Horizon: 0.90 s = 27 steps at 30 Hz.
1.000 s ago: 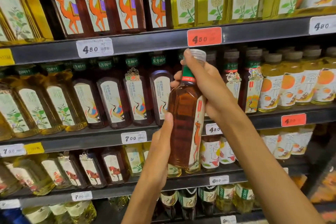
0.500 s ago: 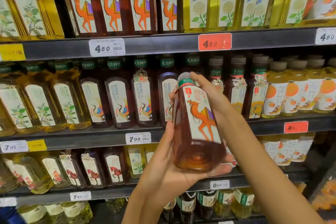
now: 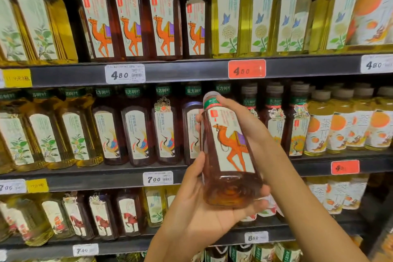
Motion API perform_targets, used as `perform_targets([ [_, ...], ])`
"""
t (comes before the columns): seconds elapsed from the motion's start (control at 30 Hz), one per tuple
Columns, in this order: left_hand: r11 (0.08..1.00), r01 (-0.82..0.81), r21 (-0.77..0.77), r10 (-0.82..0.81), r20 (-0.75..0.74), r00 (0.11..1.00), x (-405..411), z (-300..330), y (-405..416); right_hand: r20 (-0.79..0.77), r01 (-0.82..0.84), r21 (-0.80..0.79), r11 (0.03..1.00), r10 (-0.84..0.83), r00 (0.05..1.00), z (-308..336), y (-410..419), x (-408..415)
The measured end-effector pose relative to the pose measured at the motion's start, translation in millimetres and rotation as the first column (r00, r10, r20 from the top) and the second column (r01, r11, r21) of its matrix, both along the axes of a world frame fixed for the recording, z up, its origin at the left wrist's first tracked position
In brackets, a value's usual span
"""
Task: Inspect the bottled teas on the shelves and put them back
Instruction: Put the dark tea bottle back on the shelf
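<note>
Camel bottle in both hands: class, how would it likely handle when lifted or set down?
The camel bottle looks full, so probably heavy for its size. Its flat sides suggest it won't roll. Tall and narrow, it may tip if nudged.

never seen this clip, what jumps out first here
A dark amber camel bottle sits centre frame, tilted, with the left hand cupping its base and the right hand gripping near the cap. Behind it run shelves of tea bottles, with a red price tag on the upper shelf edge.
</note>
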<state>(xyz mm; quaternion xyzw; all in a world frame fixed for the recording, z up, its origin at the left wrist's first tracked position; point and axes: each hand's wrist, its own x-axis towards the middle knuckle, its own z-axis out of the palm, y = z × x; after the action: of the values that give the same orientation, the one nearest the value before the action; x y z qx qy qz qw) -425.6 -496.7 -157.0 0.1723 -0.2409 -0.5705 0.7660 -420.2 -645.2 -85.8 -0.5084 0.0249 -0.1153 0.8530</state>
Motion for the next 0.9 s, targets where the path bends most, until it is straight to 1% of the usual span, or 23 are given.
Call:
perform_targets([
  [0.03,1.000,-0.014,-0.019,0.015,0.033,0.999,3,0,-2,0.038,-0.027,0.063,0.998,0.025,0.999,4,0,2],
  [0.07,0.998,-0.019,-0.052,0.023,0.071,0.997,8,-1,-3,0.090,-0.028,0.073,0.997,0.021,0.996,11,0,3],
  [0.1,0.997,-0.056,-0.047,0.062,0.123,0.990,14,-2,-5,0.143,-0.005,0.050,0.999,-0.002,0.990,20,-1,3],
  [0.13,0.994,-0.092,-0.053,0.100,0.198,0.975,19,0,-6,0.212,0.019,-0.009,1.000,-0.017,0.977,30,-1,3],
  [0.2,0.973,-0.231,-0.023,0.225,0.341,0.913,31,3,-7,0.364,0.098,-0.146,0.984,-0.039,0.930,48,-5,1],
  [0.23,0.941,-0.339,0.000,0.306,0.431,0.849,37,6,-7,0.436,0.147,-0.214,0.966,-0.040,0.899,56,-7,0],
  [0.27,0.901,-0.433,0.010,0.361,0.538,0.762,43,11,-7,0.487,0.188,-0.275,0.943,-0.032,0.873,64,-7,-1],
  [0.3,0.854,-0.519,0.012,0.386,0.654,0.651,46,18,-9,0.520,0.216,-0.332,0.918,-0.012,0.854,71,-7,-1],
  [0.33,0.822,-0.569,-0.011,0.389,0.740,0.549,49,25,-11,0.544,0.236,-0.376,0.896,0.007,0.839,78,-5,0],
  [0.37,0.799,-0.600,-0.038,0.390,0.792,0.470,52,30,-15,0.560,0.248,-0.411,0.877,0.028,0.828,84,-3,1],
  [0.4,0.783,-0.619,-0.067,0.397,0.819,0.414,55,34,-20,0.574,0.264,-0.441,0.858,0.043,0.818,89,-1,3],
  [0.47,0.734,-0.668,-0.121,0.441,0.833,0.334,61,41,-30,0.592,0.313,-0.476,0.822,0.036,0.805,100,-1,6],
  [0.57,0.619,-0.748,-0.240,0.523,0.836,0.165,70,57,-40,0.607,0.386,-0.447,0.807,-0.043,0.793,111,-6,10],
  [0.63,0.567,-0.761,-0.314,0.556,0.828,0.073,73,71,-45,0.638,0.432,-0.407,0.805,-0.088,0.765,119,-7,14],
  [0.7,0.519,-0.763,-0.386,0.562,0.826,-0.035,76,85,-50,0.691,0.487,-0.365,0.794,-0.120,0.713,130,-6,17],
  [0.8,0.397,-0.759,-0.516,0.527,0.805,-0.272,82,106,-56,0.778,0.571,-0.305,0.762,-0.147,0.611,149,-7,22],
  [0.83,0.354,-0.757,-0.549,0.523,0.788,-0.326,85,113,-57,0.800,0.584,-0.283,0.761,-0.149,0.582,156,-8,23],
  [0.9,0.287,-0.749,-0.597,0.534,0.749,-0.392,89,126,-60,0.835,0.606,-0.248,0.756,-0.151,0.529,168,-9,25],
])
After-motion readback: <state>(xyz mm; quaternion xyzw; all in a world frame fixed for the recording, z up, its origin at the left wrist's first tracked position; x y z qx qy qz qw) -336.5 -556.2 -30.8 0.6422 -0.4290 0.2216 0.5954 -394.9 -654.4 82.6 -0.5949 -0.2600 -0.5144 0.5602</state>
